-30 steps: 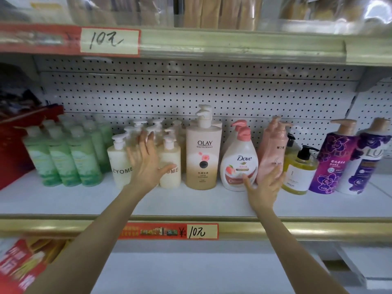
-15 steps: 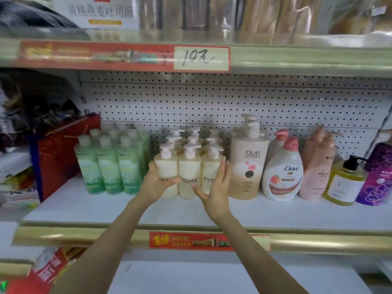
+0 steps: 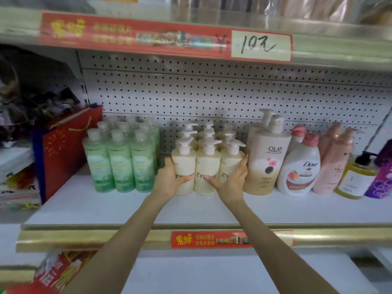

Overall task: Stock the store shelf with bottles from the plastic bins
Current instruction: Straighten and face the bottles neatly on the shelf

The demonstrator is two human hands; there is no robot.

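Stock check: cream plastic pump bottles (image 3: 206,165) stand upright in a block on the white shelf (image 3: 95,209), dead ahead. Left grip (image 3: 169,179) curls round the front-left one. Right grip (image 3: 231,179) presses flat-fingered on the front-right one, just beside the tall beige Olay bottle (image 3: 268,162). Both look equally near, I'd say.

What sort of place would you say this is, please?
Probably a small shop: a pegboard-backed shelf holds rows of branded pump bottles, and a handwritten price tag sits on the edge above.
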